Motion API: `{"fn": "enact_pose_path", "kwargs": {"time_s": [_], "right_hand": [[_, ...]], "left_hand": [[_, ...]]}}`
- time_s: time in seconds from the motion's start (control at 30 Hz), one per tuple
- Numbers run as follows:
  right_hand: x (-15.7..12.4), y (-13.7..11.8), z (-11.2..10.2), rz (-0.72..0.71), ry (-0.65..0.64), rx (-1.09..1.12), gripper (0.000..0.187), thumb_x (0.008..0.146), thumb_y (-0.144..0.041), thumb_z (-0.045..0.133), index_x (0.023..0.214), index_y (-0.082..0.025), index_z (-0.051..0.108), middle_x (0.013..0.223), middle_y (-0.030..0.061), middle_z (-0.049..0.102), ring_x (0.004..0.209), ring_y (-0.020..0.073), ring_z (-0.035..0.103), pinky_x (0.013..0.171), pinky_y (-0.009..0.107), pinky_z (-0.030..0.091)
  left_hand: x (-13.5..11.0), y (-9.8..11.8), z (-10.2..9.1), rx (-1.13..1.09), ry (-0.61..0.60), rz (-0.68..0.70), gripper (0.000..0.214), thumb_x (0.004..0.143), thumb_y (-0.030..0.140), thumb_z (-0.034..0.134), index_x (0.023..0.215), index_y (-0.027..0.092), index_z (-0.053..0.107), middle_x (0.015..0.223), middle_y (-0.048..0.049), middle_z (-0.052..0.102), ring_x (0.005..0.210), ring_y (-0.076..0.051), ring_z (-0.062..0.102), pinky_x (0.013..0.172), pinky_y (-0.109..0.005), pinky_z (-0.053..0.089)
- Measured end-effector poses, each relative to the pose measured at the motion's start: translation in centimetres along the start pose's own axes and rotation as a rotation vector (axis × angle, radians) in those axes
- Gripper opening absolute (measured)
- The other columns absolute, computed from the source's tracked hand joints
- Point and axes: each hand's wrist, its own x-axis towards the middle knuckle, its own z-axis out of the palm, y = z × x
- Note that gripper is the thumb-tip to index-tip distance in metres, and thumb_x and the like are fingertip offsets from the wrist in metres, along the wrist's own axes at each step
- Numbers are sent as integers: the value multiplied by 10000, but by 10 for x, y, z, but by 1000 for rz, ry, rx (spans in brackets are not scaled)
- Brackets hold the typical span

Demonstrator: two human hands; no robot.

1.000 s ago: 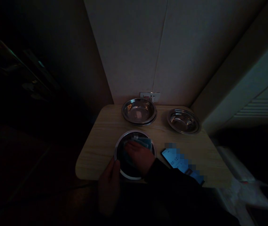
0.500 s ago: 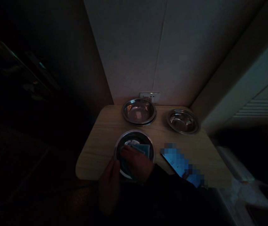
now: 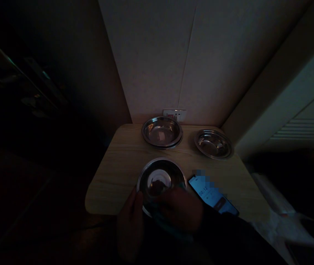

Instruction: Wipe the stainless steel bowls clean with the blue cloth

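Head view: I see the left hand (image 3: 131, 226), fingers clamped on the bowl (image 3: 159, 177) at the desk's (image 3: 113, 180) near edge; the right hand (image 3: 180, 209), blurred, clutches a cloth (image 3: 170, 227) across its near side.

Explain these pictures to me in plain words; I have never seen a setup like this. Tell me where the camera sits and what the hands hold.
There is no machine here: a person works with two bare hands. A camera worn on the head looks forward and down, and the room is dim.

The left hand grips the rim of a round metal bowl at the near side of a wood-grain table. The right hand, blurred, holds a blue-green cloth at the bowl's near right side.

Farther back are stacked metal bowls, with more metal bowlware to the right. A lit smartphone lies nearer, right of the held bowl.
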Motion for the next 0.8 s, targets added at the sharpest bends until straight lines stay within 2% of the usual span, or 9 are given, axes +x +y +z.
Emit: {"fn": "enact_pose_path", "kwargs": {"time_s": [0.07, 0.17, 0.33, 0.43, 0.5, 0.57, 0.6, 0.7, 0.8], "right_hand": [[-14, 4, -8, 19, 59, 160, 326, 770, -100, 501, 967, -276, 693, 979, -8, 715, 902, 164, 667, 781, 246, 502], [-35, 17, -17, 38, 229, 288, 359, 802, -131, 468, 1082, -254, 656, 1058, 7, 695, 954, 160, 653, 845, 265, 499], [-61, 36, -19, 189, 649, 248, 304, 872, -289, 472, 1132, -231, 619, 1056, 49, 693, 896, 194, 679, 751, 292, 564], [-54, 36, -13, 110, 757, 143, 308, 885, -246, 476, 1173, -223, 584, 1127, 62, 661, 1006, 200, 638, 842, 323, 541], [-35, 32, -7, -75, 744, 20, 330, 894, -178, 452, 1205, -193, 560, 1188, 84, 624, 1124, 206, 565, 939, 363, 485], [-8, 28, -1, -286, 625, -124, 339, 895, -122, 427, 1202, -151, 567, 1237, 112, 587, 1234, 234, 459, 976, 401, 452], [6, 26, 2, -314, 550, -189, 326, 894, -111, 430, 1182, -135, 582, 1249, 124, 575, 1251, 251, 436, 972, 412, 452], [37, 22, 9, -184, 365, -272, 310, 865, -51, 450, 1136, -77, 599, 1231, 178, 575, 1215, 273, 472, 964, 414, 447], [41, 17, 14, 5, 257, -217, 291, 851, -44, 465, 1096, -103, 610, 1175, 158, 613, 1141, 236, 537, 925, 342, 462]], "left_hand": [[0, 1, -1, 6, 30, -18, 470, 801, 471, 454, 1080, 148, 650, 1152, -93, 657, 1115, -249, 569, 953, -326, 432], [-1, 5, -1, -5, 67, -53, 456, 781, 465, 472, 1046, 149, 667, 1127, -95, 669, 1097, -259, 582, 938, -336, 447], [-2, 8, 0, -6, 132, -75, 445, 745, 472, 497, 1009, 164, 681, 1094, -86, 685, 1076, -267, 594, 930, -339, 454], [-3, 7, 0, 9, 138, -71, 439, 756, 476, 489, 1023, 181, 675, 1092, -75, 686, 1078, -263, 592, 915, -333, 464], [-4, 6, -1, 19, 109, -35, 435, 771, 477, 473, 1024, 187, 675, 1079, -73, 692, 1056, -257, 605, 900, -324, 472], [-4, 7, -1, 34, 84, 7, 427, 776, 476, 465, 1001, 185, 681, 1061, -81, 697, 1025, -253, 621, 886, -314, 479], [-4, 7, 0, 39, 79, 26, 420, 775, 472, 463, 981, 182, 685, 1053, -87, 699, 1013, -251, 626, 883, -309, 480], [-4, 8, 2, 51, 108, 38, 407, 764, 456, 470, 971, 180, 686, 1051, -94, 699, 1007, -249, 631, 885, -303, 478], [-4, 7, 3, 51, 144, 30, 429, 762, 450, 468, 1021, 174, 671, 1084, -93, 688, 1038, -246, 617, 905, -303, 466]]}}
